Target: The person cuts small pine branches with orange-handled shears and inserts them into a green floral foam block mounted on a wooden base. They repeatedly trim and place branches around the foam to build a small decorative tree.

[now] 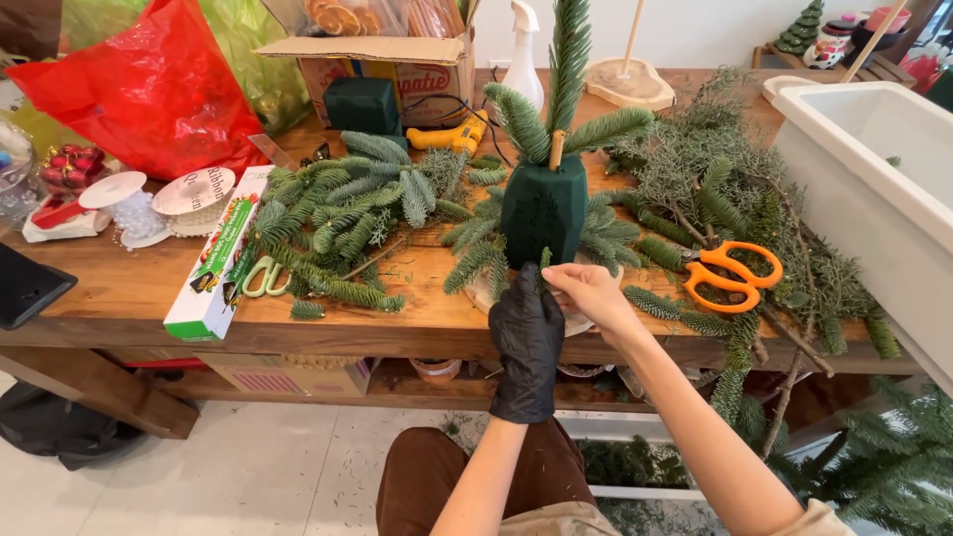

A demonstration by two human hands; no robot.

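Note:
A dark green floral foam block (543, 208) stands upright on the wooden table (119, 288), with fir sprigs (568, 94) stuck in its top and around its base. My left hand (526, 337), in a black glove, sits just below the block's front, fingers curled near its lower edge. My bare right hand (588, 291) pinches a small fir sprig (544, 260) against the block's lower front. A thin wooden stick (557, 149) rises from the block's top.
Orange scissors (730, 273) lie on cut branches to the right, small green scissors (263, 276) to the left beside a long box (213, 258). A fir pile (347, 213), cardboard box (382, 60), yellow glue gun (452, 134), spray bottle (523, 50) and white tub (874, 189) surround the block.

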